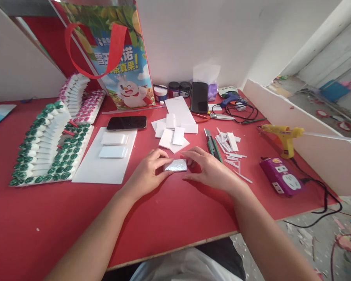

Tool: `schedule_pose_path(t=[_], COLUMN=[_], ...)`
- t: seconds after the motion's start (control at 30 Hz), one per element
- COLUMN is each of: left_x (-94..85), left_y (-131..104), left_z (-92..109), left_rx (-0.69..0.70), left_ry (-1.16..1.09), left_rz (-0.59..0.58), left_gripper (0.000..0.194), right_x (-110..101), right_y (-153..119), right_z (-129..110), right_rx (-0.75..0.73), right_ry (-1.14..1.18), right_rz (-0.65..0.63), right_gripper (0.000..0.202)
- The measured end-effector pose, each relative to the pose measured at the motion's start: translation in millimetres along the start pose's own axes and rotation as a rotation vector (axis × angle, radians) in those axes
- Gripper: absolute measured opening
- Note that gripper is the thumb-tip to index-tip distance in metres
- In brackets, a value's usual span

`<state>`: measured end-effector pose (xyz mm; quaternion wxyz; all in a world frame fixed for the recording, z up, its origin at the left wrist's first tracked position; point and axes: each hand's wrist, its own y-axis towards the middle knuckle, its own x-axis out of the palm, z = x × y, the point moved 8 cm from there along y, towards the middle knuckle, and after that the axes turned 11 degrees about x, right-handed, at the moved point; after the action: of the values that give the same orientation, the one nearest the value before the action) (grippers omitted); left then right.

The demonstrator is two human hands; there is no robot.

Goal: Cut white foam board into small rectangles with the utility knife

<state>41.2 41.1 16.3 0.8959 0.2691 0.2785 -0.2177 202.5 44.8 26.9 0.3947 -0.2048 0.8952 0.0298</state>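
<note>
A small rectangular piece of white foam board point(176, 166) lies on the red table in front of me, its top looking shiny. My left hand point(148, 169) pinches the left end of this piece between thumb and fingers. At the right end, my right hand point(207, 166) is open, thumb and fingers apart around the edge; I cannot tell if it touches. Just beyond my hands is a loose pile of white foam board pieces point(165, 139). A green utility knife point(213, 146) and thin white offcut strips point(224, 144) lie beyond my right hand.
A white board point(101, 173) carrying two small white pieces and a phone point(126, 123) is at left, beside a green-dotted white model point(41, 178). At right are a yellow glue gun point(283, 136) and a purple power strip point(280, 177). A printed bag point(114, 54) stands behind.
</note>
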Motion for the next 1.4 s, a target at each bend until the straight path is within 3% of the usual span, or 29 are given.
schedule_pose_path(t=[0.47, 1.0, 1.4], left_x=[-1.1, -0.2, -0.8], left_y=[-1.9, -2.9, -1.3], left_z=[-1.3, -5.1, -0.3], left_rx=[-0.041, -0.081, -0.026], left_ry=[0.055, 0.036, 0.109], left_rz=[0.000, -0.028, -0.025], left_gripper=[0.032, 0.032, 0.028], right_x=[1.3, 1.4, 2.2], right_y=[1.0, 2.0, 2.5], right_z=[6.0, 5.4, 5.7], right_rx=[-0.020, -0.023, -0.034], right_ry=[0.098, 0.101, 0.072], right_rz=[0.014, -0.014, -0.010], right_gripper=[0.028, 0.025, 0.024])
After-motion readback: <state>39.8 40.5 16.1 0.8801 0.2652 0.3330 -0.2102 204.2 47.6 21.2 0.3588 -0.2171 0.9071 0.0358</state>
